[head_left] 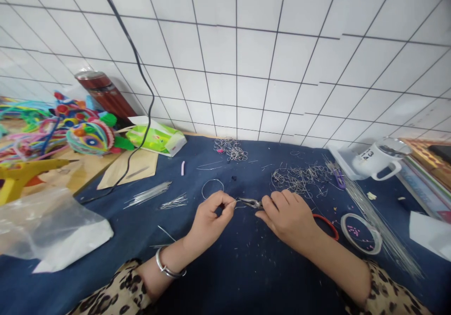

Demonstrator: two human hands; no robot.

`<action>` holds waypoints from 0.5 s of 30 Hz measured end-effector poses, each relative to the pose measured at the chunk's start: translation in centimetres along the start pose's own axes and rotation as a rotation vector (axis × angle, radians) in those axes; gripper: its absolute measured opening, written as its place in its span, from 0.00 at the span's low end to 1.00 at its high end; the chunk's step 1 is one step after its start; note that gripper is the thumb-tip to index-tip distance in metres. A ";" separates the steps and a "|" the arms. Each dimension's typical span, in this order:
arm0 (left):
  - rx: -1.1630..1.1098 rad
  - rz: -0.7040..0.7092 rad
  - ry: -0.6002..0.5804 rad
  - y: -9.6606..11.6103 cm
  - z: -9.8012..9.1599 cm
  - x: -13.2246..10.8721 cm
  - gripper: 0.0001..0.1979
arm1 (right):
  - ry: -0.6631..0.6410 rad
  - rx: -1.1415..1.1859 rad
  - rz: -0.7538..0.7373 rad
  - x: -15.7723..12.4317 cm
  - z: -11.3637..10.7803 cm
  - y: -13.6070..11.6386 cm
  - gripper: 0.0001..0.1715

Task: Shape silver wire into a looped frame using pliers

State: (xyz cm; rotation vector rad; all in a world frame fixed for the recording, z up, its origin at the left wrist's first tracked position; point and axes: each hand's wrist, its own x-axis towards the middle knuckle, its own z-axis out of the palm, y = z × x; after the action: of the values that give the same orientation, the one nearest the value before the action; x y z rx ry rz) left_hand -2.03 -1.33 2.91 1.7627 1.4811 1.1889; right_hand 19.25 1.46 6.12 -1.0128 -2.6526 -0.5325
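Observation:
My left hand (211,214) pinches a thin piece of wire between thumb and forefinger, near the middle of the blue cloth (243,272). My right hand (287,216) is wrapped round a pair of pliers (251,203), whose jaws point left and reach the wire close to my left fingertips. Whether the jaws are closed on the wire is too small to tell. Just behind my left hand lies a thin wire ring (213,180). Short cut wires (174,201) and longer straight wires (150,193) lie to the left.
Tangled wire (299,179) and long straight wires (382,226) lie right, near a round dish (377,248) with pink beads and a white mug (378,160). At left are a yellow glue gun (31,169), plastic bag (66,226), green packet (155,138) and colourful craft pieces (90,136).

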 end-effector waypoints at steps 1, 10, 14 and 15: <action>0.001 -0.002 -0.002 0.0 0.0 0.0 0.06 | -0.001 -0.001 -0.001 0.0 0.0 0.0 0.18; -0.057 -0.073 -0.033 0.1 0.3 0.0 0.07 | 0.048 0.006 -0.012 -0.1 0.0 0.0 0.17; -0.098 -0.096 -0.037 0.2 0.3 0.0 0.07 | 0.046 0.014 -0.008 -0.1 0.0 0.0 0.17; -0.107 -0.102 -0.037 0.3 0.3 -0.1 0.07 | 0.052 0.019 -0.008 -0.1 0.0 0.0 0.17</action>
State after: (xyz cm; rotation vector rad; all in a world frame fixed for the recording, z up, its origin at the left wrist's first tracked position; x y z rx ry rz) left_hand -1.65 -1.41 2.98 1.6107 1.4412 1.1556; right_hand 19.34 1.39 6.09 -0.9696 -2.6124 -0.5270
